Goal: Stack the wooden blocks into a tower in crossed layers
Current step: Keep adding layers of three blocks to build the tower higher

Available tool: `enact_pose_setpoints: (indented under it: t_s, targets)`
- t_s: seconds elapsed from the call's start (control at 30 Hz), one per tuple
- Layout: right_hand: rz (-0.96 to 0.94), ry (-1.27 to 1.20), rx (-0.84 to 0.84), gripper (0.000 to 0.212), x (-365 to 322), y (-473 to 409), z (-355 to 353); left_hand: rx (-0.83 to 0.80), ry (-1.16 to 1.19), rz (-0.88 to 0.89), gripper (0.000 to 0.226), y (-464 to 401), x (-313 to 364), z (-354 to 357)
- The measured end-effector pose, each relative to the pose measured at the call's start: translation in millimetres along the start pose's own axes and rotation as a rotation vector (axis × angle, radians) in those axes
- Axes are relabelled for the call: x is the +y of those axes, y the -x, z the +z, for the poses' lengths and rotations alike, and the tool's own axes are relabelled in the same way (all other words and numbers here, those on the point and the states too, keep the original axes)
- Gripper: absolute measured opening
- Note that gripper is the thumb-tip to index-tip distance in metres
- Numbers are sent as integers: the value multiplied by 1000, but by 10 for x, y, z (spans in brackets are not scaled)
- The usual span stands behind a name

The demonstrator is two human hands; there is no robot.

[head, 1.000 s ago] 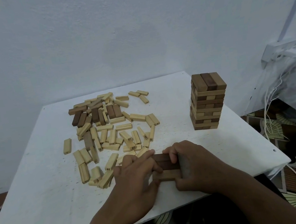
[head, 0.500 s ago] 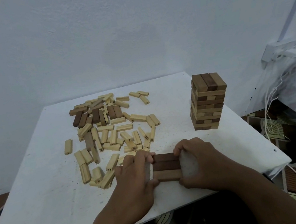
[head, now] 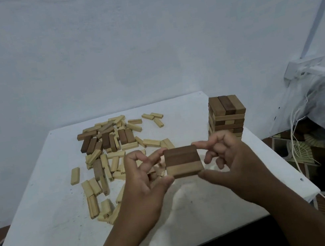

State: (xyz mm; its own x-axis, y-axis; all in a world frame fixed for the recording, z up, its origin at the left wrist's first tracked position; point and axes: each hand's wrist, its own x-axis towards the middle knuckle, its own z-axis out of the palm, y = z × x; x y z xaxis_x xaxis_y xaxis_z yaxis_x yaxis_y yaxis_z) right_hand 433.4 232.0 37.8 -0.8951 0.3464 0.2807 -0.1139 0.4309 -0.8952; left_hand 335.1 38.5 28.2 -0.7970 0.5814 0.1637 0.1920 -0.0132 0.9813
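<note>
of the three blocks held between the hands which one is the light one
The block nearest the person: it is pale tan, while the two beyond it in the held row are dark brown. The left hand and right hand pinch the row's ends.

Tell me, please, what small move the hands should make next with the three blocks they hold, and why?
Probably carry the set of three blocks, pinched between the left hand and right hand, right and back to the tower, turned crosswise to its top layer. The set is already squared and off the table.
</note>
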Motion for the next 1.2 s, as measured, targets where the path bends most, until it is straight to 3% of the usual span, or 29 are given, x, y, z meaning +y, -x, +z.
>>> enact_pose_setpoints:
  t_s: [0.2, 0.4, 0.77, 1.2]
  targets:
    - [-109, -209, 146, 54, -258, -161, -265, 38, 140, 134, 45, -334, 400, 195]
    - [-111, -84, 181, 43, -358, -336, -695, 26, 169, 179, 42, -704, 636, 529]
    - [-48, 73, 242, 39, -7, -641, -1155, -7, 87, 96, 40, -1243, 521, 1051]
    - [-27, 119, 214, 44, 290, -713, -1168, 23, 15, 30, 43, -1355, 239, 1086]
